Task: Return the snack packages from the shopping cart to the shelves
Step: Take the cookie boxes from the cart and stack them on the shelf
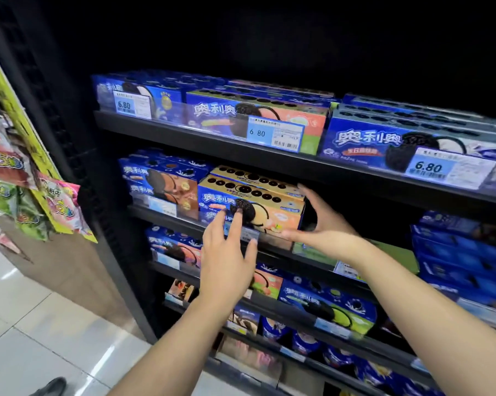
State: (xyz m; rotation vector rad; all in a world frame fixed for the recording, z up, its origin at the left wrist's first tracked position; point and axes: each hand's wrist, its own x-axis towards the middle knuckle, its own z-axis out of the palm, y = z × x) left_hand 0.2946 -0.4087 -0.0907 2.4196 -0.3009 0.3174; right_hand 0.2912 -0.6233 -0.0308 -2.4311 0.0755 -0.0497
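Note:
A blue and peach cookie box [272, 208] with a tan top lies on the second shelf [166, 217], in front of another box of the same kind. My left hand [226, 252] touches its front face with straight fingers. My right hand [323, 221] cups the box's right end, fingers over the top corner and thumb under the bottom edge. To the box's right the shelf is dark and bare.
Blue cookie boxes fill the top shelf [212, 144] and the lower shelves [312, 318], with price tags [273, 134] on the rails. Hanging candy bags [61, 207] stick out at the left beside the black upright. A dark shoe [51, 387] shows on the tiled floor.

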